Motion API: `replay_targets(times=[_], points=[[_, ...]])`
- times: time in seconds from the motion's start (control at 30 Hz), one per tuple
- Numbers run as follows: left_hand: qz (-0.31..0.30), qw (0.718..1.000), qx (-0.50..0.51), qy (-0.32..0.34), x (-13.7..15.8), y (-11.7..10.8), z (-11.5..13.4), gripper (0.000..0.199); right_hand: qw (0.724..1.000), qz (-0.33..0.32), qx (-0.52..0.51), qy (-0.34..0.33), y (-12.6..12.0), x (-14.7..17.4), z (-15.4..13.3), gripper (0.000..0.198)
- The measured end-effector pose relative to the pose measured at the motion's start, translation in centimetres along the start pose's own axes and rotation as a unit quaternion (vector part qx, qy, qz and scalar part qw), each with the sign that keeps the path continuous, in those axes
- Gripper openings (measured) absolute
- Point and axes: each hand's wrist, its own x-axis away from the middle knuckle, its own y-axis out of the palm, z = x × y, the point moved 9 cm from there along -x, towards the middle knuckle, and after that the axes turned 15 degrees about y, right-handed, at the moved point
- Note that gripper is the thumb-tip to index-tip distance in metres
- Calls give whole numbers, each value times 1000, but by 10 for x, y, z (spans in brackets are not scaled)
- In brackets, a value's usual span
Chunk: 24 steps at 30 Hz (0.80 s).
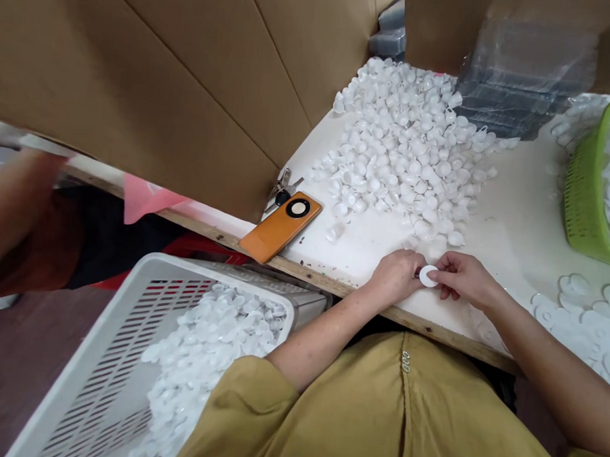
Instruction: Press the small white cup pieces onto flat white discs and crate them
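A small round white plastic disc (427, 276), like a toy saucer, is held on edge between the two hands near the table's front edge. My right hand (463, 278) pinches it between thumb and fingers at its right side. My left hand (395, 274) is closed right beside the disc's left side, its fingers curled inward. What lies within those fingers is hidden. Just beyond both hands spreads a heap of small white plastic cups (396, 144), like toy teacups. Flat white discs (586, 332) lie on the table to the right.
An orange phone (277, 234) and keys (285, 186) lie by a cardboard panel (190, 79) at left. A green basket (583, 188) of white discs stands right, clear plastic bags (522, 76) behind. Below left is a grey crate (98, 354) of white pieces. Another person's arm (20, 200) shows left.
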Motion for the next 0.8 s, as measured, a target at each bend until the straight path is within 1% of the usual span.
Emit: replay_targets(times=[0.1, 0.17, 0.2, 0.27, 0.37, 0.5, 0.57, 0.6, 0.67, 0.7, 0.77, 0.8], points=[[-47, 996, 77, 16, -2, -2, 2, 25, 1000, -2, -5, 20, 0, 2, -2, 26], [-75, 991, 113, 5, -5, -4, 0, 27, 999, 0, 4, 34, 0, 2, -3, 25], [-83, 990, 110, -4, -8, -5, -2, 27, 999, 1, 10, 40, 1, 1, -4, 24], [-93, 993, 73, -17, -13, -7, -6, 24, 998, 6, 26, 48, 0, -1, -4, 24], [-110, 993, 31, -12, -18, -4, -6, 24, 998, 13, 41, 52, 0, -4, -4, 24], [-110, 994, 21, -16, -19, 2, -3, 23, 998, 24, 42, 42, 1, -5, -2, 26], [-89, 995, 39, -15, -16, 0, 2, 21, 999, 23, 39, 18, 2, 0, -1, 26], [-73, 996, 57, -16, -12, -5, 4, 19, 999, 15, 40, -2, 2, 5, -1, 27], [-36, 994, 98, -20, 8, -24, 5, 17, 997, 10, 53, -49, -2, 17, 0, 28], [-22, 993, 115, -24, 25, -37, 2, 18, 994, 24, 75, -74, -9, 25, 2, 28], [-21, 991, 128, -44, 75, -67, -12, 22, 977, 87, 160, -113, -28, 39, 8, 24], [-39, 989, 122, -68, 107, -80, -24, 24, 961, 126, 214, -125, -38, 45, 12, 22]])
